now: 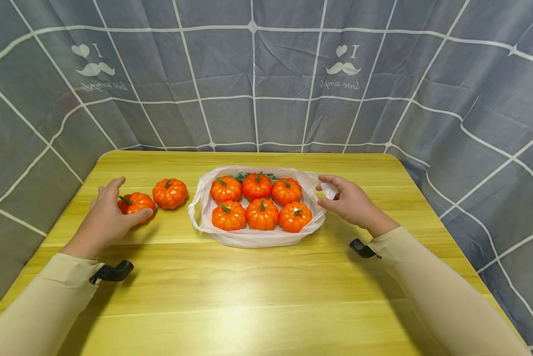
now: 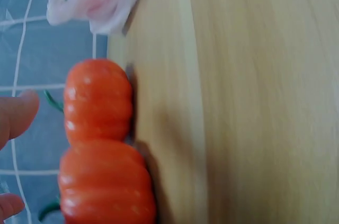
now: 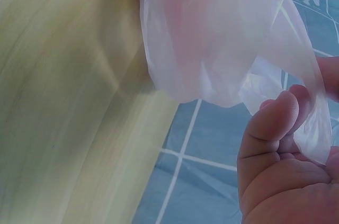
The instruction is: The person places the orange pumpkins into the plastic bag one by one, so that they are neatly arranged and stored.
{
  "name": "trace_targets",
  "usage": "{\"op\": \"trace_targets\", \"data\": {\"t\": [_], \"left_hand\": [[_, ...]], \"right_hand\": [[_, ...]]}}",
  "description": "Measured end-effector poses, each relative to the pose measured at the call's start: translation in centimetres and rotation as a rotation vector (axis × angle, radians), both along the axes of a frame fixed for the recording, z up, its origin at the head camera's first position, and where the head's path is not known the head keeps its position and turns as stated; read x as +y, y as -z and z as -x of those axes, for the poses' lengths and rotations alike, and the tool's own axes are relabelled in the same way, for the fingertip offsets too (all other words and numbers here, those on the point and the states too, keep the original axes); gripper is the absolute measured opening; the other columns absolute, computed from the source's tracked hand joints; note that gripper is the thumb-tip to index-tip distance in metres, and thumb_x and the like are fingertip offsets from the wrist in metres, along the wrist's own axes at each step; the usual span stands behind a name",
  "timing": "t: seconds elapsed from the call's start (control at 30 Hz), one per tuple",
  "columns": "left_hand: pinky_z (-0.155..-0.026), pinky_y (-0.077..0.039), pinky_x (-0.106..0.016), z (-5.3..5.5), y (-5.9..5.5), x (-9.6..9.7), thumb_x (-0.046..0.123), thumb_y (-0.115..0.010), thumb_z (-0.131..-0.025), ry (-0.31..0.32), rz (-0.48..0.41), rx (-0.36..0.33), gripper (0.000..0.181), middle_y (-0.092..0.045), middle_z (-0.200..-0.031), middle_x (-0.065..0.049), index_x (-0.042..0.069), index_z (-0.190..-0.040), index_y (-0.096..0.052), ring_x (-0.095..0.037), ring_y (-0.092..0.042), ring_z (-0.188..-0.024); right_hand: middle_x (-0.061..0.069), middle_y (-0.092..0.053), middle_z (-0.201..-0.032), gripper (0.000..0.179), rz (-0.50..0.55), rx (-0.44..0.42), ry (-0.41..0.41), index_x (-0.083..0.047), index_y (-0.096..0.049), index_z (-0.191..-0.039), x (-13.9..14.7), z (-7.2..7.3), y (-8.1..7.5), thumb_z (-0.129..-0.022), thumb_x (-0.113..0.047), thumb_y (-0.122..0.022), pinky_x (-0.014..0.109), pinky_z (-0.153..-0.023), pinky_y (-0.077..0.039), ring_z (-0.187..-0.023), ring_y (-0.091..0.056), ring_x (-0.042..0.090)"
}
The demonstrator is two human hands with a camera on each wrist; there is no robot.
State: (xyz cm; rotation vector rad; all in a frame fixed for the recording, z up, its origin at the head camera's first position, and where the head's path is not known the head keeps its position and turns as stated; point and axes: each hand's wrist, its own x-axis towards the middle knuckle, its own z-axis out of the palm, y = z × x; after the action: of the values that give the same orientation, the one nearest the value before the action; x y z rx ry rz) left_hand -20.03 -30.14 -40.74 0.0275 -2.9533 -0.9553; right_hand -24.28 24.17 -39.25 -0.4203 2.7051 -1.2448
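A thin white plastic bag (image 1: 262, 240) lies spread on the table with several small orange pumpkins (image 1: 262, 214) in two rows inside it. My right hand (image 1: 348, 200) holds the bag's right handle; in the right wrist view its fingers curl round the handle (image 3: 310, 70). To the left of the bag, two more pumpkins sit side by side. My left hand (image 1: 110, 215) hovers at the nearer-left pumpkin (image 1: 139, 201), thumb and fingers spread. In the left wrist view, its fingertips stand apart from that pumpkin (image 2: 106, 181). The other pumpkin (image 1: 170, 193) sits beside it.
A yellow wood-grain table (image 1: 230, 296) carries everything. Grey curtain (image 1: 288, 64) with white grid lines surrounds its back and sides. The bag's left handle (image 1: 194, 210) stands up loosely toward the two outside pumpkins. Dark green print or leaves (image 1: 241, 176) show at the bag's far side.
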Motion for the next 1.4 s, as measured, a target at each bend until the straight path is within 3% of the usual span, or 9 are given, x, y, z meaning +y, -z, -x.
{"op": "trace_targets", "data": {"t": [0.1, 0.3, 0.6, 0.87, 1.4], "left_hand": [[-0.118, -0.009, -0.082, 0.1, 0.4, -0.8, 0.049, -0.072, -0.097, -0.007, -0.024, -0.051, 0.113, -0.002, -0.168, -0.042, -0.003, -0.167, -0.001, -0.065, 0.005, -0.153], [-0.114, -0.025, -0.081, 0.4, 0.9, -1.5, 0.053, -0.070, -0.097, 0.004, -0.045, -0.117, 0.116, -0.008, -0.166, -0.044, -0.005, -0.166, 0.003, -0.067, -0.022, -0.146], [-0.112, -0.033, -0.075, 0.7, 1.5, -1.5, 0.052, -0.070, -0.098, 0.039, -0.036, -0.118, 0.109, -0.030, -0.156, -0.047, -0.009, -0.164, -0.008, -0.062, -0.038, -0.138], [-0.107, -0.039, -0.070, 0.9, 1.8, -1.8, 0.052, -0.068, -0.099, 0.018, -0.023, -0.140, 0.100, -0.040, -0.151, -0.044, -0.008, -0.162, -0.019, -0.058, -0.046, -0.129], [-0.105, -0.041, -0.069, 0.7, 2.3, -1.9, 0.054, -0.065, -0.100, 0.016, -0.010, -0.139, 0.098, -0.041, -0.149, -0.043, -0.005, -0.163, -0.019, -0.058, -0.048, -0.126]], "right_hand": [[0.024, -0.063, -0.143, 0.065, 0.019, -0.018, 0.003, 0.000, -0.045, -0.156, 0.0, 0.0, 0.0, -0.099, -0.011, -0.072, 0.022, -0.062, -0.046, -0.077, -0.053, 0.021], [0.022, -0.064, -0.143, 0.063, 0.062, -0.046, 0.017, -0.001, -0.046, -0.156, 0.0, 0.0, 0.2, -0.099, -0.011, -0.072, 0.020, -0.066, -0.050, -0.082, -0.055, 0.022], [0.021, -0.064, -0.143, 0.062, 0.093, -0.060, 0.019, -0.003, -0.047, -0.155, 0.0, 0.0, 0.2, -0.099, -0.010, -0.072, 0.020, -0.065, -0.049, -0.080, -0.053, 0.020], [0.024, -0.063, -0.144, 0.063, 0.108, -0.071, 0.011, -0.001, -0.046, -0.156, 0.2, 0.1, 0.1, -0.099, -0.009, -0.071, 0.020, -0.067, -0.050, -0.081, -0.055, 0.020], [0.023, -0.062, -0.145, 0.063, 0.097, -0.081, 0.017, -0.002, -0.045, -0.157, 0.2, 0.2, 0.2, -0.100, -0.010, -0.071, 0.019, -0.070, -0.053, -0.084, -0.056, 0.022]]}}
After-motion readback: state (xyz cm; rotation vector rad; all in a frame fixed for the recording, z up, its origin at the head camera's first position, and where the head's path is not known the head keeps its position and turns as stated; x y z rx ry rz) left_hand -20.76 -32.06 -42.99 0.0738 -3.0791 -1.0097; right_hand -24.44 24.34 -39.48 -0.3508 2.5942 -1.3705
